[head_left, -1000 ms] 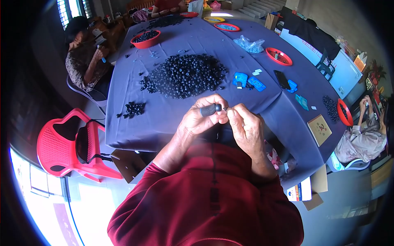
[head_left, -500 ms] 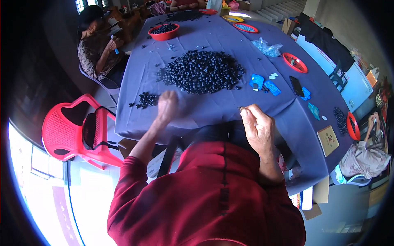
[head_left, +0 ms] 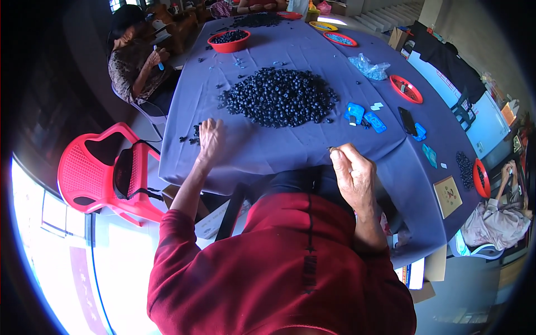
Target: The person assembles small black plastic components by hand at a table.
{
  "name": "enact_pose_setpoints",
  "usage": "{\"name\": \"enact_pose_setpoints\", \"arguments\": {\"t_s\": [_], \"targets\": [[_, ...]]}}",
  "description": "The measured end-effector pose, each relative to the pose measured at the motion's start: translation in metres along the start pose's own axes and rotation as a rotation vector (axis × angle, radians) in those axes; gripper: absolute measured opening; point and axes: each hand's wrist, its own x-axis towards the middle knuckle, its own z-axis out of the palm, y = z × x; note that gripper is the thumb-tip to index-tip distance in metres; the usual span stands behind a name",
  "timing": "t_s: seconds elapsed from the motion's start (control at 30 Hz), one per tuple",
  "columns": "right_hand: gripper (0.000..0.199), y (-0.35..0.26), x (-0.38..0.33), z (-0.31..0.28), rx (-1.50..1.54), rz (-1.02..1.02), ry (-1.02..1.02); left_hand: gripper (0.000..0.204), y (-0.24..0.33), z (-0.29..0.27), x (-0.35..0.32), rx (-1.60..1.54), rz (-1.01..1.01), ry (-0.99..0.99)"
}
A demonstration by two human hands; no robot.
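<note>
1. The left hand (head_left: 210, 143) is lowered, palm down, over a small loose cluster of glossy black, knobbly pieces (head_left: 195, 134) at the near left of the table. Its fingers cover part of the cluster and are slightly blurred; whether they pinch a piece, I cannot tell.
2. The right hand (head_left: 357, 177) is raised near the table's front edge, thumb and forefinger pressed together on a tiny dark piece (head_left: 330, 148). Only its tip shows, too small to make out its shape.
3. A smooth, blue-grey cloth (head_left: 257, 149) with soft creases covers the table and drapes over the near edge.
4. Beyond the hands spreads a broad, low mound of shiny, rounded black pieces (head_left: 279, 99), grainy in texture, with strays along its rim.
5. Right of the mound lie flat, bright-blue, round-cornered cases (head_left: 375, 122), and farther back a crinkled, see-through plastic bag (head_left: 369, 67) with pale-blue contents.
6. Behind the mound stands a round, smooth red bowl (head_left: 230, 47), heaped with black pieces.
7. At left, beside the table, is a glossy red moulded chair (head_left: 92, 177) with a perforated surface.
</note>
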Motion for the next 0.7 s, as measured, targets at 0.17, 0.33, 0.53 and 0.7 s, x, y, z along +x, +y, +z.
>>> {"name": "enact_pose_setpoints", "arguments": {"t_s": [0.17, 0.33, 0.53, 0.7], "targets": [[0.022, -0.002, -0.001, 0.003, 0.005, 0.000, -0.021, 0.011, -0.058, 0.036, 0.048, -0.101, -0.167, -0.066], [0.021, -0.003, 0.001, 0.005, 0.017, 0.006, -0.020, 0.015, -0.089, 0.073, 0.066, -0.084, -0.345, -0.346], [0.021, 0.000, 0.000, 0.002, -0.010, 0.002, 0.008, 0.019, -0.070, 0.083, 0.071, -0.150, -0.392, -0.308], [0.018, 0.001, 0.000, 0.006, -0.047, -0.025, -0.036, 0.019, -0.076, 0.083, 0.067, -0.113, -0.424, -0.295]]}}
